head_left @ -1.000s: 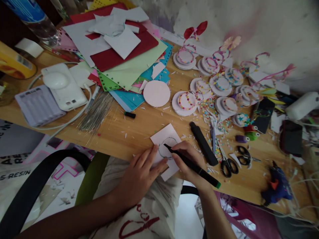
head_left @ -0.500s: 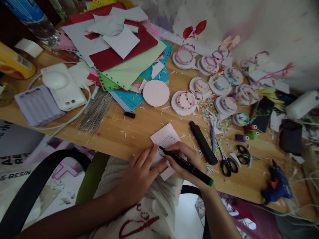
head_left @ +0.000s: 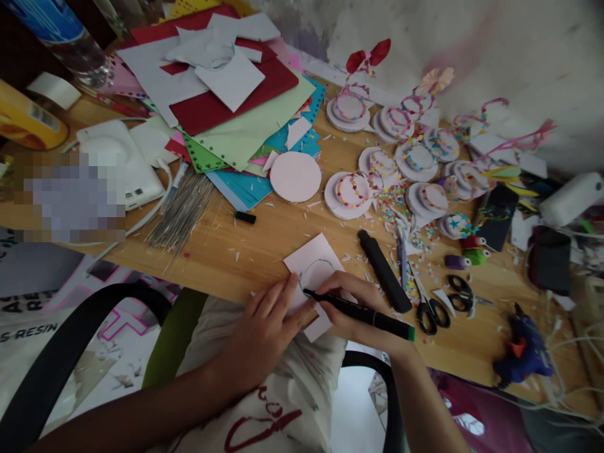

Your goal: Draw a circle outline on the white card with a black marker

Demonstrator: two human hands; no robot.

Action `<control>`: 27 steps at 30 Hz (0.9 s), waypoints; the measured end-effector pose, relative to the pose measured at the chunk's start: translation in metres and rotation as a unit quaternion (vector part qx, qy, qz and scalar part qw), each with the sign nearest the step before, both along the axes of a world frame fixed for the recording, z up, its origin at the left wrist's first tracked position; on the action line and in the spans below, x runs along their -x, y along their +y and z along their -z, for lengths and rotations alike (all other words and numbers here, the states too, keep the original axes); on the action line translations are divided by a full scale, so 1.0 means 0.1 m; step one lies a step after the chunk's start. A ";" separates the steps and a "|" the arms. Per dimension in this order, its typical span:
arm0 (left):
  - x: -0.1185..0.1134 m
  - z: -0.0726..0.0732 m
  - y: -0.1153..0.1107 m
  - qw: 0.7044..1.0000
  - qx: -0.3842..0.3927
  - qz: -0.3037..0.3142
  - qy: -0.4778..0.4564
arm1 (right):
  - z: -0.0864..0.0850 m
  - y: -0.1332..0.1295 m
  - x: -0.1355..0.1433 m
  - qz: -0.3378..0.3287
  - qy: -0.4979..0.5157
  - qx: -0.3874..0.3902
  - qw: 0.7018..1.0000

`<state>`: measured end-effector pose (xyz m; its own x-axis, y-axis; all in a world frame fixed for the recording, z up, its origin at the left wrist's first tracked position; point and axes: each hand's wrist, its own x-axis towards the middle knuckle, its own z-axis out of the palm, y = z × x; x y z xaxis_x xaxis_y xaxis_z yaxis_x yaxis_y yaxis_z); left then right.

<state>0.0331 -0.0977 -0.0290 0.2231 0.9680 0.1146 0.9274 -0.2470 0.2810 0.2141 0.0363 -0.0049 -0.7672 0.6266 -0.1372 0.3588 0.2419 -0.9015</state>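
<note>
A small white card (head_left: 319,253) lies at the table's front edge, with a green curved outline drawn on it. My right hand (head_left: 352,308) grips a black marker with a green end (head_left: 377,319), and its tip touches the card at the left part of the outline. My left hand (head_left: 268,324) lies with its fingers apart, pressing on the card's left side and lower part. A black marker cap (head_left: 245,217) is up and left of the card. Above the card sits a white paper disc (head_left: 296,177).
Coloured paper sheets (head_left: 245,138) are piled at the back left, beside a bundle of thin wires (head_left: 182,211). Decorated paper discs (head_left: 346,195) stand at the back right. Scissors (head_left: 433,314), a black case (head_left: 384,270) and a blue glue gun (head_left: 523,349) lie to the right.
The marker tip has moved slightly down and right along the outline, and its green end has swung right and up. My left hand has stayed in place.
</note>
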 end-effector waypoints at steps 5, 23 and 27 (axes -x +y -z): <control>0.00 -0.01 0.00 1.000 0.014 0.003 0.014 | -0.06 0.04 0.03 0.003 -0.003 0.042 0.999; 0.15 -0.06 0.06 0.999 0.011 0.040 -0.032 | 0.28 -0.04 -0.08 0.334 0.188 0.211 0.899; 0.15 -0.07 0.05 0.998 0.008 0.048 -0.033 | 0.27 -0.15 -0.04 0.354 0.203 0.208 0.889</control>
